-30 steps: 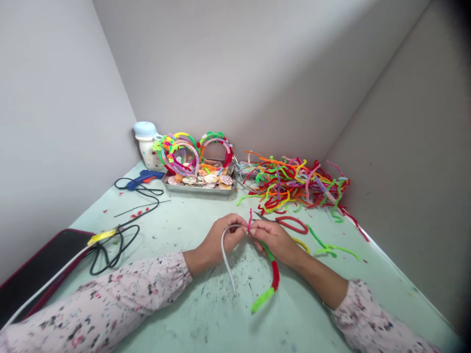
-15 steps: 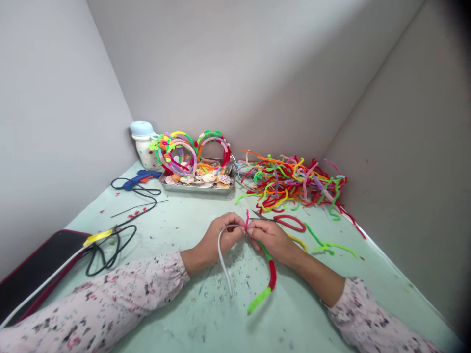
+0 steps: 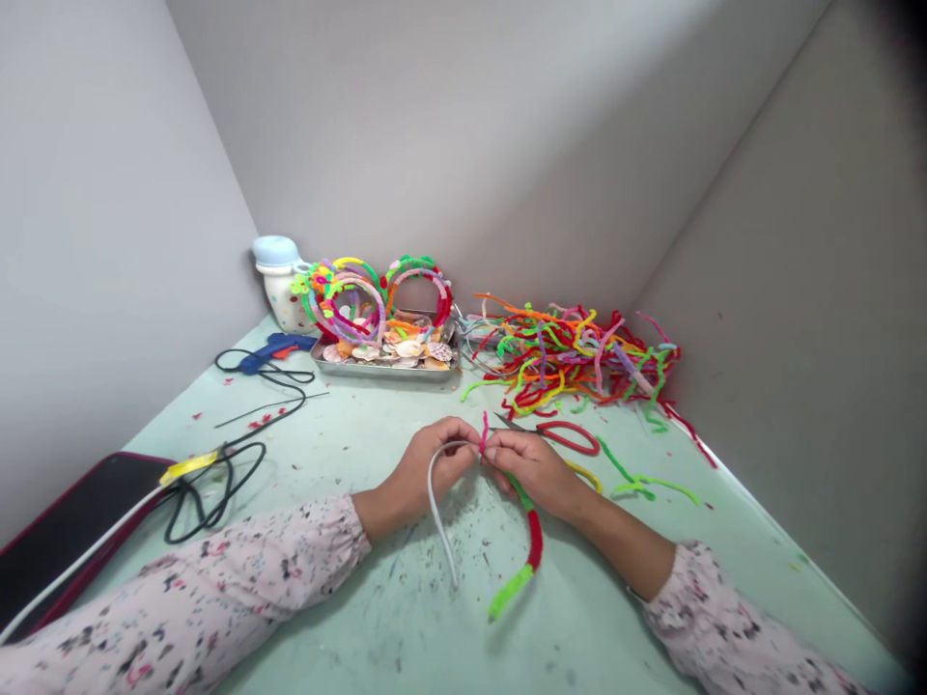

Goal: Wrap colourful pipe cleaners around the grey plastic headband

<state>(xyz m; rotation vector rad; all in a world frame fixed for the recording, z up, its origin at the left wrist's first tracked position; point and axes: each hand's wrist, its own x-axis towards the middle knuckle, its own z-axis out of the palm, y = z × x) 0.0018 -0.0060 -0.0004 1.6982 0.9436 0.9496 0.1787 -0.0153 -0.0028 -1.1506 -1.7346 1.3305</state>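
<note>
A white headband point(image 3: 437, 504) arches over the pale green table point(image 3: 362, 434) in front of me. Its right half is wrapped in green and red pipe cleaner point(image 3: 532, 541). My left hand point(image 3: 427, 468) is closed on the bare white top of the band. Right beside it, my right hand point(image 3: 532, 466) pinches the band and a short pink pipe cleaner end point(image 3: 483, 431) that sticks up between my fingertips. Both hands meet at the top of the arch.
Red-handled scissors point(image 3: 569, 436) lie just behind my right hand. A heap of coloured pipe cleaners point(image 3: 579, 359) fills the back right. A metal tray point(image 3: 383, 367) holds shells and finished headbands point(image 3: 377, 294). A blue glue gun point(image 3: 279, 347), black cable point(image 3: 217, 473) and white jar point(image 3: 279, 280) are at left.
Both hands stay closed on the headband at the same spot. The view has drifted slightly, nothing else has moved.
</note>
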